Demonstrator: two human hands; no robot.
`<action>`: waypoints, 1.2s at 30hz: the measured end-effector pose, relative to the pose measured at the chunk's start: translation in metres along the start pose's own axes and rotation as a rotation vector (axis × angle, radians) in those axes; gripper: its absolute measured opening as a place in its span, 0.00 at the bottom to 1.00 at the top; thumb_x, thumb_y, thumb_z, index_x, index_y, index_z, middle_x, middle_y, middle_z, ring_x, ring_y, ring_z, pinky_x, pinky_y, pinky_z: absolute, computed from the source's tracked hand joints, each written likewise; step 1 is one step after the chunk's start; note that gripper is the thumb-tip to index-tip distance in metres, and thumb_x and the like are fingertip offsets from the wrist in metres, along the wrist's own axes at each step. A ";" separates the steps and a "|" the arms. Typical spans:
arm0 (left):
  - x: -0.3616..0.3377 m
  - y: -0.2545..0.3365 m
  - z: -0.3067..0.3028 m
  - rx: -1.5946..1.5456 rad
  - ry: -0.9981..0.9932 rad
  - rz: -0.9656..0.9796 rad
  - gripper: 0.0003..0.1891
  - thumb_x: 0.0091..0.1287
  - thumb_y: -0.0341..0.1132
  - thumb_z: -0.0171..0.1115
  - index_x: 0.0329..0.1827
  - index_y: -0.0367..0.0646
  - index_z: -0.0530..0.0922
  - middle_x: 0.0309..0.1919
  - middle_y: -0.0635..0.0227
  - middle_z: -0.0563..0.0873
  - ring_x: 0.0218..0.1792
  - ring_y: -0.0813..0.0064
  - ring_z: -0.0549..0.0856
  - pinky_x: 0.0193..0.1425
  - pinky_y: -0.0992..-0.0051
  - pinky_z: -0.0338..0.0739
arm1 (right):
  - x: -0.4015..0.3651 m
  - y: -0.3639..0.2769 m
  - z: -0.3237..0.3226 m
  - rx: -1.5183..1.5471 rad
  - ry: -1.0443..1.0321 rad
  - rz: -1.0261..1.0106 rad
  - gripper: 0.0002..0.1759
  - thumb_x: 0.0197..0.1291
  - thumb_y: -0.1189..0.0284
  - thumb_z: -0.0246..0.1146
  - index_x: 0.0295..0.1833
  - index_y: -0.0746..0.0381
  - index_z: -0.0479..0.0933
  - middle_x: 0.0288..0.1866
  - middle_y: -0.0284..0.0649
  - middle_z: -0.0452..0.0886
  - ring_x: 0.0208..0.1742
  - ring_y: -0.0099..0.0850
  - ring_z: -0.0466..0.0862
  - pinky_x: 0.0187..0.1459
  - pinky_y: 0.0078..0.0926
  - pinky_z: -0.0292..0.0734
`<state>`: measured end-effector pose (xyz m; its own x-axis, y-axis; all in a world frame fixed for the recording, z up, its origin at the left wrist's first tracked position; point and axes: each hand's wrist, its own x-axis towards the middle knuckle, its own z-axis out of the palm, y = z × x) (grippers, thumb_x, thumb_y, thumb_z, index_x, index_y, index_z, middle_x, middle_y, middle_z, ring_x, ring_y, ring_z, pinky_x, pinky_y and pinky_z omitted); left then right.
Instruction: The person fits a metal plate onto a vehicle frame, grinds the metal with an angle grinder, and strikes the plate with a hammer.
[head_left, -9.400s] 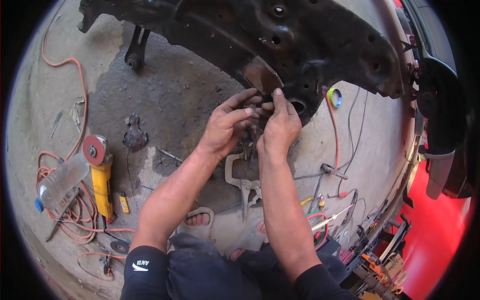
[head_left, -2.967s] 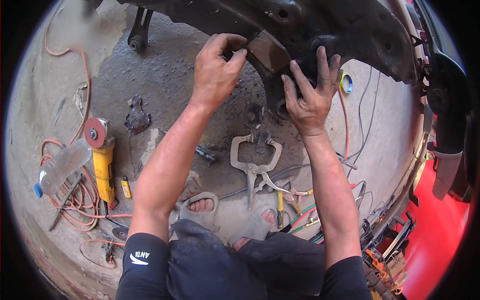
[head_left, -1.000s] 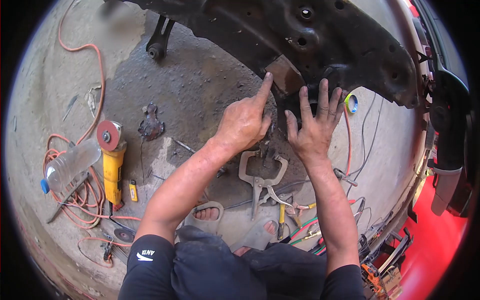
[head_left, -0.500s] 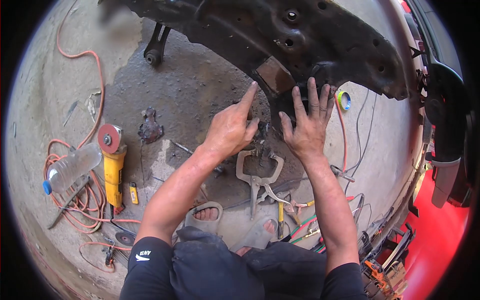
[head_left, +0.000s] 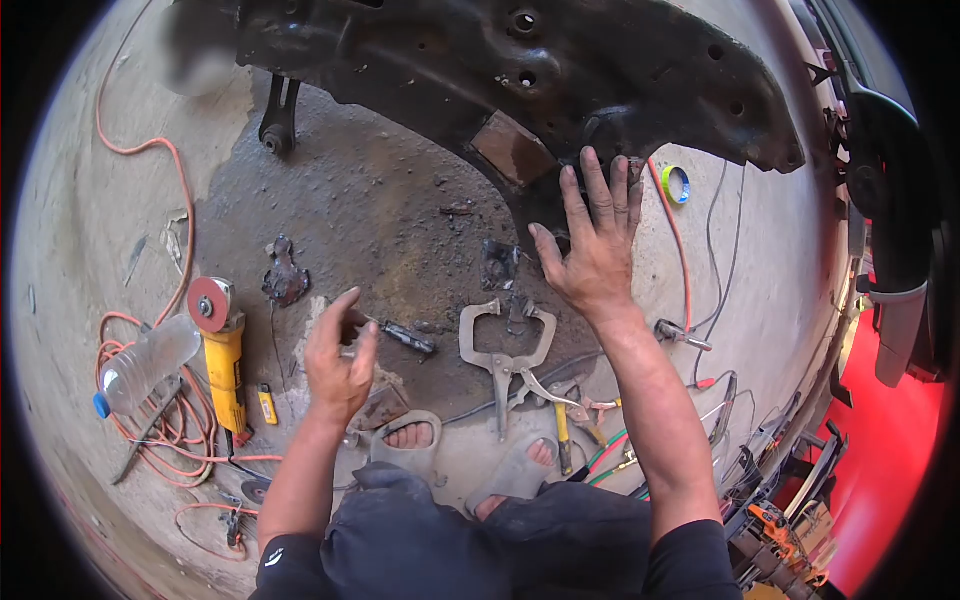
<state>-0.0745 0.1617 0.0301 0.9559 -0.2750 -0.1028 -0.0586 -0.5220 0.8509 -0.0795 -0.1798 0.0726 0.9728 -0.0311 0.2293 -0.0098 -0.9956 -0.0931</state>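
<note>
My right hand (head_left: 594,245) lies with fingers outstretched on the lower part of a large black metal vehicle part (head_left: 640,90). Left of its fingertips, a brownish rectangular metal patch (head_left: 514,149) sits on that part. My left hand (head_left: 340,360) is above the floor, thumb and index finger apart, with no object visible between them. Beside it lies a slim tool with a dark handle (head_left: 408,338), partly hidden by the hand. A locking C-clamp (head_left: 507,350) rests on the floor between my arms, open jaws facing the metal part.
A yellow angle grinder (head_left: 224,370), water bottle (head_left: 150,365), coiled orange hose (head_left: 185,440) and yellow box cutter (head_left: 267,404) are at left. A hammer (head_left: 563,438) and cables lie near my feet. A tape roll (head_left: 676,185) is at right, beside a red surface (head_left: 870,450).
My left hand has left the metal part and moved down and left, near the dark-handled tool. My right hand stays on the part. The view has shifted slightly.
</note>
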 end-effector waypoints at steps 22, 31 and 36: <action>-0.073 -0.067 -0.149 0.500 0.156 -0.295 0.41 0.60 0.39 0.80 0.76 0.43 0.69 0.56 0.45 0.87 0.56 0.43 0.86 0.63 0.53 0.78 | -0.201 -0.218 -0.019 0.984 -0.304 0.800 0.26 0.67 0.59 0.71 0.65 0.62 0.84 0.78 0.52 0.73 0.76 0.50 0.76 0.76 0.42 0.72; -0.070 0.027 -0.124 -1.070 -0.419 -0.320 0.44 0.58 0.50 0.84 0.69 0.34 0.71 0.51 0.52 0.87 0.45 0.58 0.92 0.46 0.60 0.91 | -0.160 -0.243 -0.029 1.378 -0.412 0.383 0.46 0.66 0.53 0.75 0.82 0.63 0.67 0.77 0.52 0.76 0.74 0.43 0.80 0.75 0.42 0.73; -0.002 0.075 -0.099 -1.000 -0.584 -0.188 0.40 0.55 0.36 0.79 0.71 0.32 0.71 0.55 0.54 0.87 0.51 0.59 0.91 0.59 0.61 0.87 | -0.130 -0.247 -0.051 1.619 -0.296 0.402 0.58 0.60 0.57 0.79 0.87 0.62 0.54 0.79 0.54 0.72 0.79 0.45 0.75 0.77 0.40 0.69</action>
<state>-0.0521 0.2027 0.1455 0.6332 -0.7255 -0.2697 0.5701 0.2015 0.7965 -0.2157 0.0654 0.1155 0.9766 -0.0378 -0.2118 -0.2018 0.1812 -0.9625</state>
